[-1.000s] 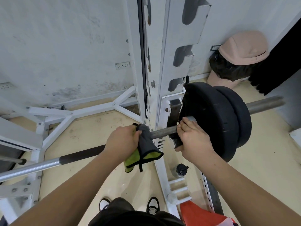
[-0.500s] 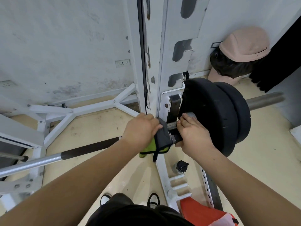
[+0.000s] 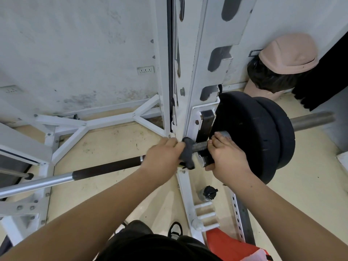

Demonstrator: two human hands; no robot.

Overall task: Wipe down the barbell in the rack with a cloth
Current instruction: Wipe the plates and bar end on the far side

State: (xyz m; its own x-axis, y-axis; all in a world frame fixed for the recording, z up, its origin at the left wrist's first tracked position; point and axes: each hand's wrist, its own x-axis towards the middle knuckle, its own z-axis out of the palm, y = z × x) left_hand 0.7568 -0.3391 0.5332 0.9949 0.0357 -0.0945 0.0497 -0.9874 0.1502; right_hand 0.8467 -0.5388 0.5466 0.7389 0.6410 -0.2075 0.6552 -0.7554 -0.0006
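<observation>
The barbell (image 3: pixel 105 169) lies across the white rack (image 3: pixel 203 76), chrome at the left, with a dark grip section, and two black plates (image 3: pixel 250 132) on its right end. My left hand (image 3: pixel 162 157) grips a dark grey cloth (image 3: pixel 186 155) wrapped round the bar just left of the rack upright. My right hand (image 3: pixel 226 155) grips the bar's collar right beside the inner plate. A short bare stretch of knurled bar shows between the two hands.
White rack base struts (image 3: pixel 82 127) spread over the beige floor at the left. A dark-capped bottle (image 3: pixel 207 193) stands by the upright's foot. A pink bin with a black bag (image 3: pixel 282 68) sits against the wall. Something red (image 3: pixel 231 247) lies at my right foot.
My left hand slid the cloth rightward along the bar toward the rack upright, then eased back slightly left. The cloth's yellow-green side is now hidden. The right hand kept its grip.
</observation>
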